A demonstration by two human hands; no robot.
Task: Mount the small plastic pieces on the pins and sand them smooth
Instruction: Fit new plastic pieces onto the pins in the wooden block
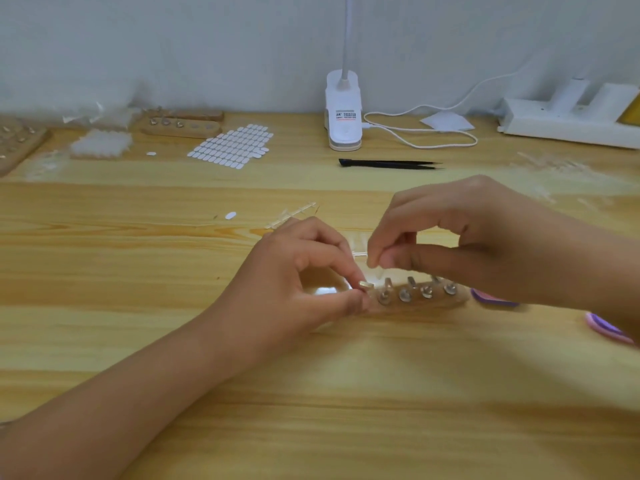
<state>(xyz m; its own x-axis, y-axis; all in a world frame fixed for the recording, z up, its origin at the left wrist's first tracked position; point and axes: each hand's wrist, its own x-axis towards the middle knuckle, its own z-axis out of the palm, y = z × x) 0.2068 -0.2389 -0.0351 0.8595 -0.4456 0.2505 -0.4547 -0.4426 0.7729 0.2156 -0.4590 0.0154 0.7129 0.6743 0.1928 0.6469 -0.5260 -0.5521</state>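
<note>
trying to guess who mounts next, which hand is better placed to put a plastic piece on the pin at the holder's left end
Likely the right hand: its pinched fingers hover just above that pin, while the left hand grips the pin, steadying it on the wooden holder.

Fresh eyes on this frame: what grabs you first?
Two hands meet at centre over a wooden block of metal pins: the left hand pinches the leftmost pin, and the right hand pinches its fingertips together above it. Behind lie black tweezers, with a white clip lamp at the wall.
</note>
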